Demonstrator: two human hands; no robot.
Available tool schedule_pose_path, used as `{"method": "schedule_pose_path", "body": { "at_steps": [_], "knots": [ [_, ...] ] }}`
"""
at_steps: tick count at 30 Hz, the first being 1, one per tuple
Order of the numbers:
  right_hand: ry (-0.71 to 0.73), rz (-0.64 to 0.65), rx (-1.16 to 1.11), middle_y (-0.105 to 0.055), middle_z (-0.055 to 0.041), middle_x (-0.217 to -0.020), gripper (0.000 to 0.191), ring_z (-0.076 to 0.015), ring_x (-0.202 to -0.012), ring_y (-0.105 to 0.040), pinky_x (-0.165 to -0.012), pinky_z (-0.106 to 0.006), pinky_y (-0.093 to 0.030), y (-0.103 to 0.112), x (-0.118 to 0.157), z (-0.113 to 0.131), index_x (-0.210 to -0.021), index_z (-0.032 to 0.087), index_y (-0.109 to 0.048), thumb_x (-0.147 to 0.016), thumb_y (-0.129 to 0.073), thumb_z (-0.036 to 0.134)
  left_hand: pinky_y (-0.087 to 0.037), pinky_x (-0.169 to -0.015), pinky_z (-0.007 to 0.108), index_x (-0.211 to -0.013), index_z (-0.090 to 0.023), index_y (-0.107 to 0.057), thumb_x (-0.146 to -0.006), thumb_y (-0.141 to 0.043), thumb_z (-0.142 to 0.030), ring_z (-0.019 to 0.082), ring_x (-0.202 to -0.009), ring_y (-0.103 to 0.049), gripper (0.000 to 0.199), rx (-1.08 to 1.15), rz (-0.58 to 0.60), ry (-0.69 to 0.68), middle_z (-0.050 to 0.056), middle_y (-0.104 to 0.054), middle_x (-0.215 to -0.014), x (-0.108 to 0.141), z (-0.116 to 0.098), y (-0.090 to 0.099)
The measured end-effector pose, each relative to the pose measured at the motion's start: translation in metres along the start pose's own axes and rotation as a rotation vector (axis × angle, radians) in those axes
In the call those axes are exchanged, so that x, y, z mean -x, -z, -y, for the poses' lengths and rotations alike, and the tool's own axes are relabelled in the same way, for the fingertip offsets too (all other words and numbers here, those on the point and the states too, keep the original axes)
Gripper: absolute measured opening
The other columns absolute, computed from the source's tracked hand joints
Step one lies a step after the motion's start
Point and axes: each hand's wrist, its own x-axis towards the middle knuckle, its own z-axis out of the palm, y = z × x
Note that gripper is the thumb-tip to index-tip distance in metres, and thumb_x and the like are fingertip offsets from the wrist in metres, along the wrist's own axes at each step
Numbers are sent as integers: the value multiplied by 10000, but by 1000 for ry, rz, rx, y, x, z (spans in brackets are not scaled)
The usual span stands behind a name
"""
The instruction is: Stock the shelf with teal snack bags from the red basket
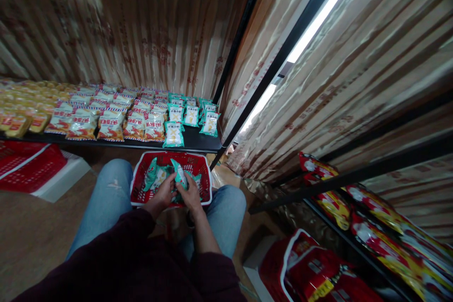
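A red plastic basket (206,170) with a white rim sits between my knees, with several green-and-white snack bags (151,174) lying in it. Over the basket, one green-and-white snack bag (180,174) stands tilted between my hands. My right hand (191,194) is closed on its right side, thumb across the lower part. From the left, my left hand (165,191) grips the same bag near its lower end, its fingers curled and partly hidden. Just beyond the basket, matching green-and-white bags (173,134) stand in rows on a black shelf (198,139).
Red-and-white striped snack bags (112,123) and yellow packs (17,122) fill the shelf leftward. Another red basket (31,165) is at left. Black metal posts (244,106) rise at the shelf's right end. Lower right are a red bag (318,269) and a shelf with red-yellow packs (375,236).
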Motion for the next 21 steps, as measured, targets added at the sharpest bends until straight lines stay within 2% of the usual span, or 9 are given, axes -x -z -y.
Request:
{"method": "schedule_pose_path", "body": {
  "at_steps": [5, 10, 15, 18, 21],
  "knots": [
    [-23, 23, -15, -557, -78, -1302, 624, -241, -1211, -493, -1045, -373, -351, 0, 0, 0, -1298, 212, -507, -711, -661, 358, -457, -603, 213, -1046, -201, -613, -821, -537, -299, 159, -818, -647, 257, -34, 1, -49, 46, -701, -909, 1, 2, -2],
    [-54, 25, -134, -600, -40, -1258, 558, -212, -1165, -540, -1024, -356, -375, 0, -1, -3, -1289, 233, -516, -741, -602, 298, -449, -658, 200, -1080, -250, -619, -804, -552, -255, 156, -981, -610, 284, -76, 2, -92, 34, -660, -1106, 4, 3, -3],
    [-121, -110, -315, -646, -42, -1192, 433, -219, -1153, -547, -1016, -337, -375, 3, -5, -9, -1148, 208, -639, -734, -587, 326, -470, -799, 263, -1037, -231, -651, -753, -596, -287, 193, -1137, -535, 295, -177, 89, -180, 43, -590, -1246, 9, 2, -6],
    [-188, -185, -438, -707, -33, -1041, 362, -221, -1035, -601, -920, -316, -438, 7, -9, -11, -1038, 198, -690, -726, -589, 351, -474, -825, 290, -1028, -202, -654, -715, -618, -311, 206, -1106, -557, 333, -278, 121, -251, 68, -614, -1202, 10, 3, -7],
    [-210, -213, -494, -725, -24, -927, 333, -205, -894, -632, -809, -293, -476, 10, -10, -12, -983, 184, -698, -740, -553, 360, -477, -833, 324, -991, -168, -664, -656, -669, -314, 214, -992, -611, 365, -327, 112, -259, 85, -677, -1044, 7, 5, -6]
  ]
}}
